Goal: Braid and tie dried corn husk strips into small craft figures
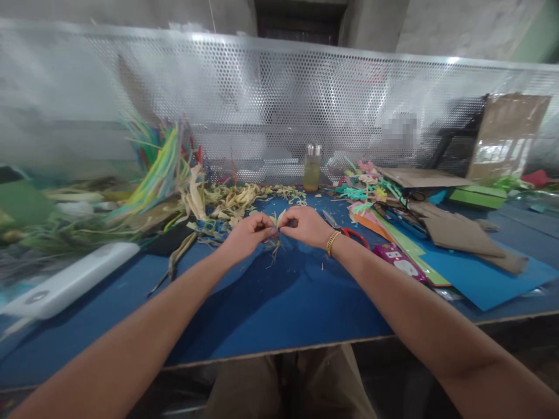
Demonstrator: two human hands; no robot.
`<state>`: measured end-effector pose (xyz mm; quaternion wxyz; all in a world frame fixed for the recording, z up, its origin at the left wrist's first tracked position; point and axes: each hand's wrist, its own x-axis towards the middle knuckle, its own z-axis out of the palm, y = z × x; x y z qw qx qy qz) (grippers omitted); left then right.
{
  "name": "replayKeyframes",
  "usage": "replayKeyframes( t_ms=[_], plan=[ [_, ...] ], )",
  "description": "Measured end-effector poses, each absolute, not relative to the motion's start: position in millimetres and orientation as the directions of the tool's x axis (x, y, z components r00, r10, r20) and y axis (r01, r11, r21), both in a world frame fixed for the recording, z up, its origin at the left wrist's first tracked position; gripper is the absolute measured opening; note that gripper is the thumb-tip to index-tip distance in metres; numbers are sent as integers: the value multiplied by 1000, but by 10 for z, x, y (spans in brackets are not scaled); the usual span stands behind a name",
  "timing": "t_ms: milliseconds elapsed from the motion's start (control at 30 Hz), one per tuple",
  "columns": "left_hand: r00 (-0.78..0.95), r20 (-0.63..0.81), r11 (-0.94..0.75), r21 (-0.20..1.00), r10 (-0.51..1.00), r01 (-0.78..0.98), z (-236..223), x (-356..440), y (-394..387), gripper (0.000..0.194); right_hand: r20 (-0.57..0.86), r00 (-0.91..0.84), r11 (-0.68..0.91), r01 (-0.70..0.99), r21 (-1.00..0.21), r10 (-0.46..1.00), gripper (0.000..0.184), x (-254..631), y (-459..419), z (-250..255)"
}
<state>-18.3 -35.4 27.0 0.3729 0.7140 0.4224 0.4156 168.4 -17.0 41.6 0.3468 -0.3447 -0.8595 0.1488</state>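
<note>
My left hand (250, 234) and my right hand (307, 226) meet over the middle of the blue table (279, 314). Between their pinched fingertips is a small pale piece of dried husk (276, 220); thin strands hang below it. Both hands are closed on this piece, though the fingers hide much of it. Just beyond them lies a heap of dried husks (238, 198). Close to my right wrist rest scissors with red handles (354, 235), their blades pointing away.
A long white device (82, 279) and bundled coloured strips (163, 163) are on the left. At the back, a bottle (311, 169) stands before a perforated metal panel (283, 93). Paper flowers (367, 180), a purple packet (399, 262), blue paper (484, 285) and cardboard (463, 233) fill the right.
</note>
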Motion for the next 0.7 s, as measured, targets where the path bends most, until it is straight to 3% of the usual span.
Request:
replayKeyframes(
  t_ms=[233, 400, 700],
  plan=[
    [224, 272, -324, 914, 936, 245, 238, -219, -330, 20, 495, -581, 760, 436, -482, 647, 2, 1679, -193, 413],
    [273, 300, -371, 891, 914, 261, 258, -241, -331, 17, 425, -566, 696, 446, -563, 706, 9, 1701, -180, 421],
    [330, 479, -581, 679, 814, 449, 309, -240, -363, 9, 404, -509, 636, 456, -622, 760, 13, 1663, -114, 316]
  ],
)
